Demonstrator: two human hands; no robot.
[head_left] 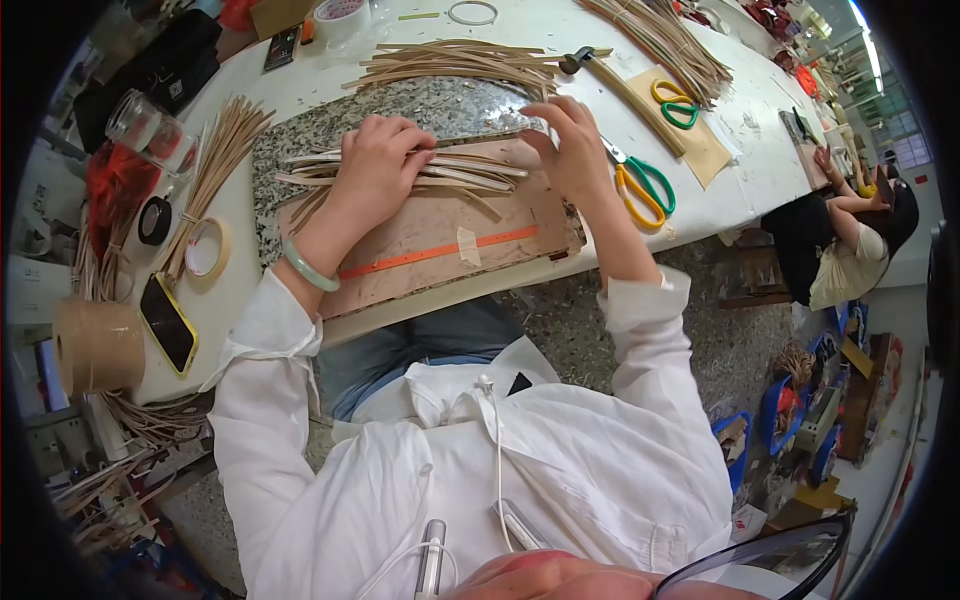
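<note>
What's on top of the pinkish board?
An orange strip with a piece of tape across it and, farther back, a loose bundle of strips. The left hand covers part of the bundle; the board directly beneath the bundle is hidden.

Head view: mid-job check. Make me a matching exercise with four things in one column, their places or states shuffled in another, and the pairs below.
Things
1. Bare left hand
2. Long flat orange strip
3. Black rectangular phone with yellow edges
4. Larger metal scissors with yellow and green handles

Places or states
A. Just right of the brown cylindrical spool
B. Right of the bare right hand
C. Over the loose flat tan strips
D. Crossed by a short beige tape piece

Pairs: 1-C, 2-D, 3-A, 4-B
</note>
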